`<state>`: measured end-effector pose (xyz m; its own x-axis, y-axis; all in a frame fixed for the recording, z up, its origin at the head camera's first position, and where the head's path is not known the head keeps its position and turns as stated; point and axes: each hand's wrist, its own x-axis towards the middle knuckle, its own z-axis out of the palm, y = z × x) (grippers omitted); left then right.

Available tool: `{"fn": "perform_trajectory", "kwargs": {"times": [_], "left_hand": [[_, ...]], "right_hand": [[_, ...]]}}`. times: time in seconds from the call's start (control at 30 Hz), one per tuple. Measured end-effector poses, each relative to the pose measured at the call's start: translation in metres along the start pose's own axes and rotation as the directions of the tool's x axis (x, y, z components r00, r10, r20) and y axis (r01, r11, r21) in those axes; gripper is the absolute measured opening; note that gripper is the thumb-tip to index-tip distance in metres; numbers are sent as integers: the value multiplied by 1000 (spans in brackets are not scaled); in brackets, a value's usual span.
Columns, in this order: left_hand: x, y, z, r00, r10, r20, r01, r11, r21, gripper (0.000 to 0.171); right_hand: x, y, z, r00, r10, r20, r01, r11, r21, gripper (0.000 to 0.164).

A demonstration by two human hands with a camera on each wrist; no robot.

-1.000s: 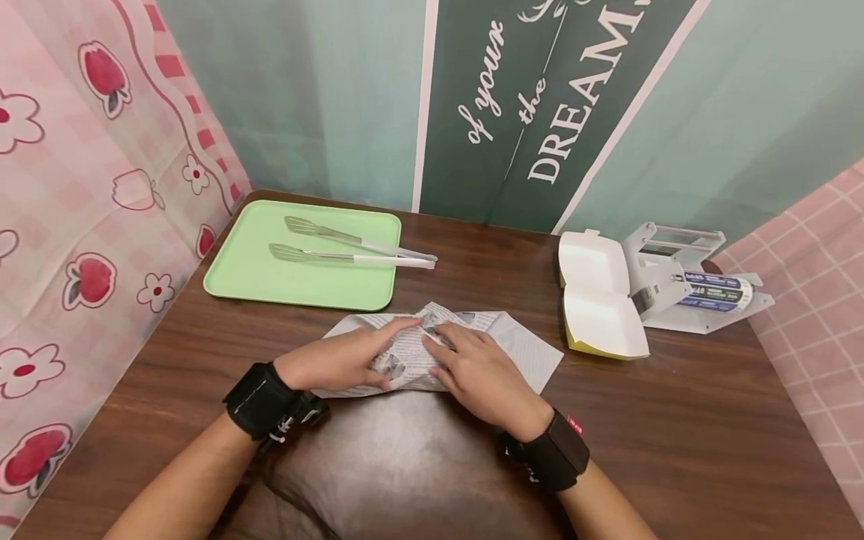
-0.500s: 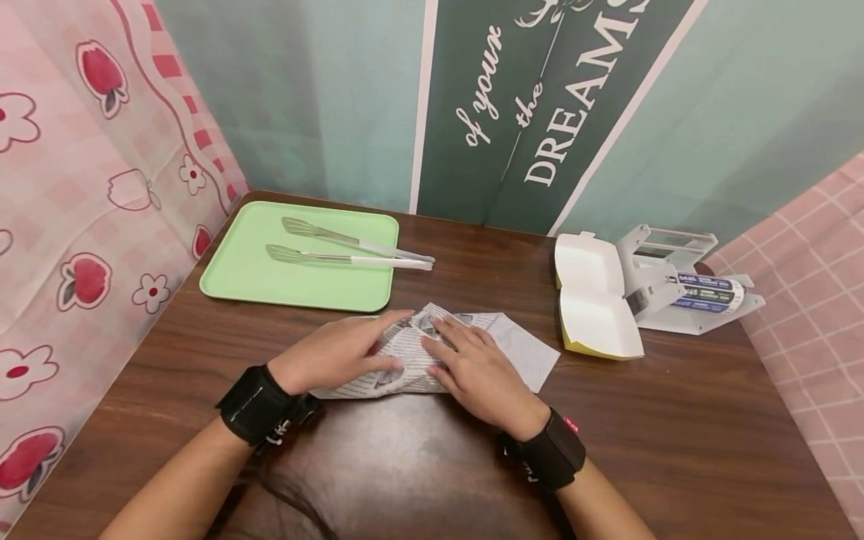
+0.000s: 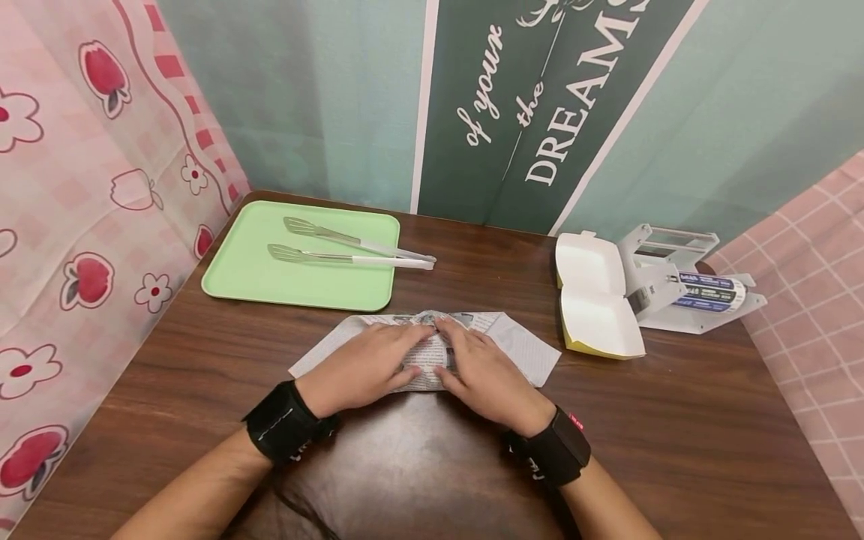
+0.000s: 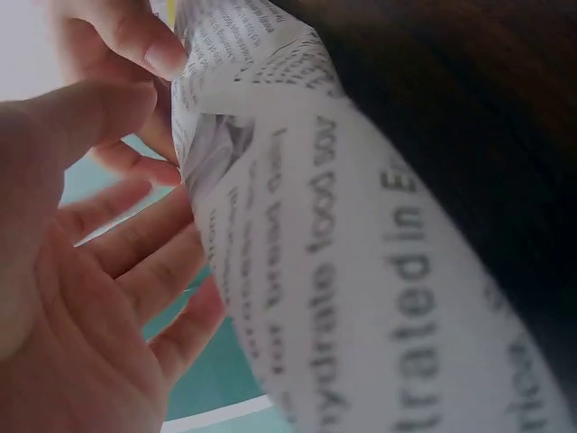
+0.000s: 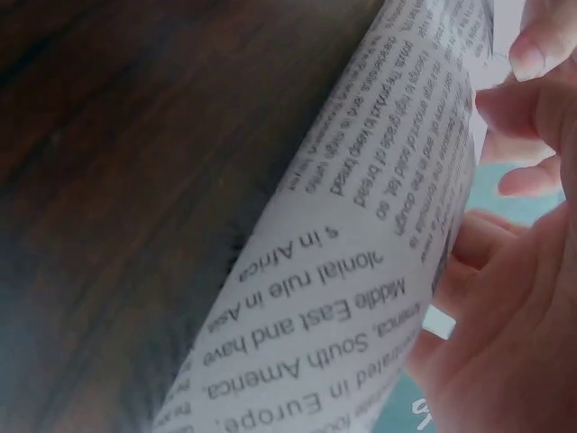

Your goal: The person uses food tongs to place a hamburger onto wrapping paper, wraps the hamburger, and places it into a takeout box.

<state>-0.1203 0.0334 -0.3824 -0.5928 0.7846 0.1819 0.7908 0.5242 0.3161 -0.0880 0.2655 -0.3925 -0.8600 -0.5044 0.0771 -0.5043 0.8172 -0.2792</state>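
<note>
A sheet of newsprint-patterned wrapping paper (image 3: 430,369) lies folded into a long raised bundle at the table's middle, its ends flaring out flat to left and right. Whatever may be inside is hidden. My left hand (image 3: 367,366) rests on the bundle's left part, thumb on the near side and fingers over the top. Mirroring it, my right hand (image 3: 496,377) lies on the right part, its index fingertip close to the left one at the top fold. In both wrist views the printed paper (image 4: 361,271) fills the middle, with slightly bent fingers touching its far side.
Behind the paper at left is a green tray (image 3: 246,262) carrying metal tongs (image 3: 378,261) whose handles overhang its right edge. To the right stand an open white-and-yellow carton (image 3: 601,326) and a clear holder (image 3: 651,298) with a labelled roll (image 3: 709,292). Curtains hang behind and at left.
My left hand has slid right along the paper towards my right hand, uncovering the paper's left end. The raised fold at the top has become lower. My right hand has barely moved.
</note>
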Motion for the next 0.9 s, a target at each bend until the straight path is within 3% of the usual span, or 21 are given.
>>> {"fn": "perform_trajectory", "kwargs": {"times": [0.17, 0.3, 0.43, 0.63, 0.9], "left_hand": [[-1, 2, 6, 999, 29, 16, -29, 998, 62, 51], [0, 3, 10, 999, 34, 18, -36, 992, 122, 52], [1, 5, 13, 999, 32, 23, -34, 993, 116, 50], [1, 4, 13, 998, 33, 50, -35, 998, 42, 48], [0, 3, 11, 998, 22, 52, -23, 1000, 20, 44]], "right_hand": [[-2, 4, -10, 998, 0, 62, -6, 995, 98, 71], [-9, 11, -25, 998, 31, 62, -37, 995, 95, 69], [-27, 26, -39, 990, 137, 17, -138, 989, 53, 61], [-52, 52, -51, 956, 293, 20, -293, 956, -1, 44], [-51, 71, -43, 933, 355, 54, -343, 925, -162, 40]]}}
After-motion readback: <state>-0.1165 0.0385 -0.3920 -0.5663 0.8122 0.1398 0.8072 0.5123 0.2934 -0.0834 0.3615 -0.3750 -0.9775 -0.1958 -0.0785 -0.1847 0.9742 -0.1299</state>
